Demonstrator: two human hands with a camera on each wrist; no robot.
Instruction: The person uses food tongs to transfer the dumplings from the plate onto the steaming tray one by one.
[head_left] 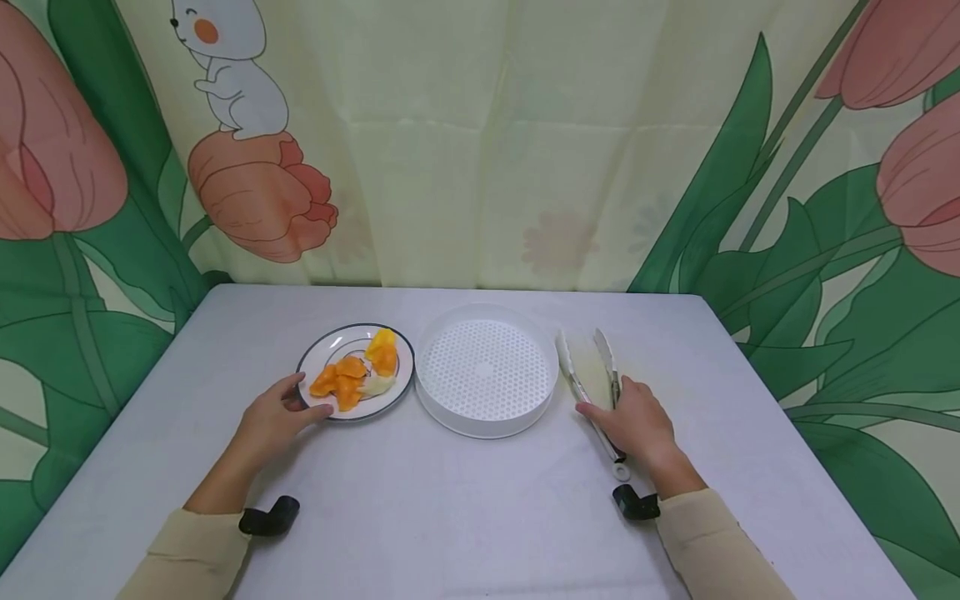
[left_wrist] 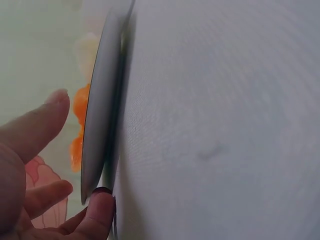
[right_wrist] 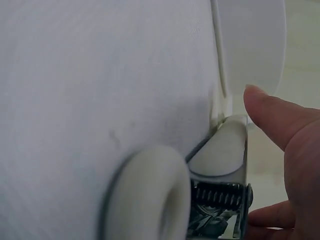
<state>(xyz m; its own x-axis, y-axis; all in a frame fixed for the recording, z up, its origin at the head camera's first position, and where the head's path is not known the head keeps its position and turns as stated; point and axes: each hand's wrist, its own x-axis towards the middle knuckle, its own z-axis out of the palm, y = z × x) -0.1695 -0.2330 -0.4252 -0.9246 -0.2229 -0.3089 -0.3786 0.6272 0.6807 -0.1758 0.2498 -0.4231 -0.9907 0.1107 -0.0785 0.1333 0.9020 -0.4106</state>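
The white plate (head_left: 311, 358) with a dark rim holds orange, yellow and pale pieces (head_left: 348, 383). My left hand (head_left: 273, 425) is at its near left edge, fingers spread; in the left wrist view one fingertip (left_wrist: 100, 205) of the left hand (left_wrist: 35, 165) meets the underside near the rim, thumb apart from the plate (left_wrist: 100, 115). Metal tongs (head_left: 573, 379) with pale tips lie spread on the table. Over their handle my right hand (head_left: 645, 425) has its thumb on one side and fingers on the other. The tongs' handle end (right_wrist: 220, 155) is beside the right hand (right_wrist: 300, 160), thumb raised.
A round white container (head_left: 483, 425) with a perforated surface (head_left: 483, 371) stands between the plate and the tongs. A white cloth covers the table (head_left: 450, 517). Behind it hangs a curtain (head_left: 465, 167) printed with tulips and a white animal.
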